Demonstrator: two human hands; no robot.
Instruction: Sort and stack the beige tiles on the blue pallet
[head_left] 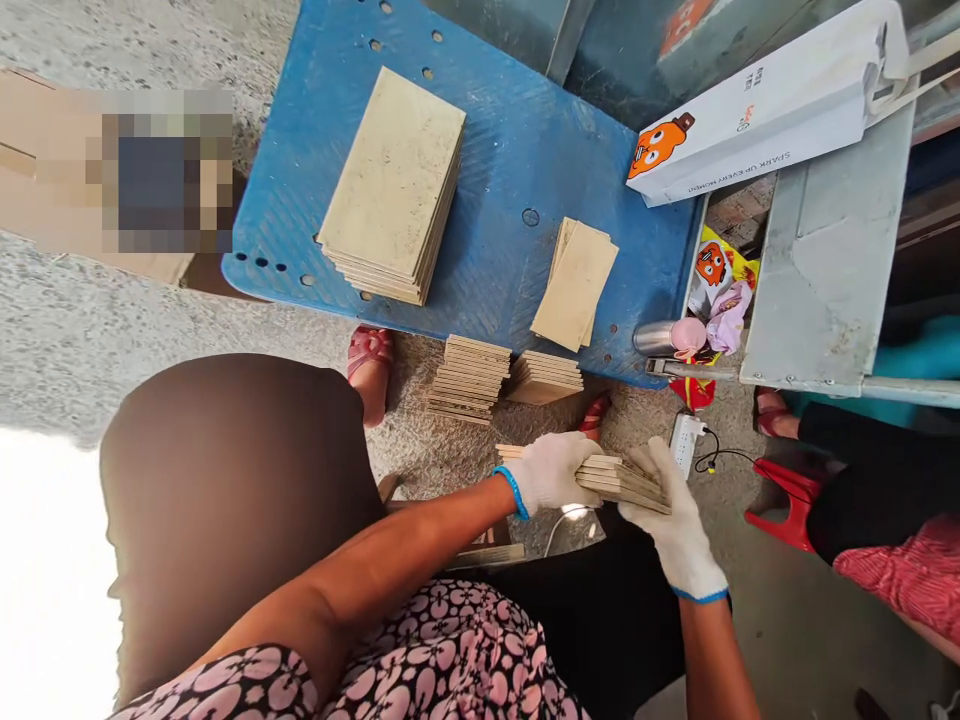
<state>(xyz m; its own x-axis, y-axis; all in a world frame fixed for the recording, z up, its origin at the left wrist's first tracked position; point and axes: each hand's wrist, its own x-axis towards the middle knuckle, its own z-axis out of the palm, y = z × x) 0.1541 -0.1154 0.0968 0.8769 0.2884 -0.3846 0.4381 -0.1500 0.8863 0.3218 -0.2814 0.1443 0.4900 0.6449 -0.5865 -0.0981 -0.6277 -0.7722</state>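
Two-handed grip (553, 468) on thin boards (619, 487), stacks (469, 380) and blue tabletop (506, 170) beyond.

White bag (810, 100), 2 o'clock from view centre: lettering (739, 172) reads "SPARK UP EVERY MOMENT", inverted. Its dark characters (754, 80) illegible. Orange-red marking (684, 25), 1 o'clock, on grey panel (622, 60): unreadable.

A bag (757, 115) is far right. Nearer, at the right end of the bench (510, 140), a flask (656, 338) is beside a wrapper (729, 316). On the floor, right, a power strip (683, 445) lies near a stool (787, 505). Cardboard (22, 165) is far left.
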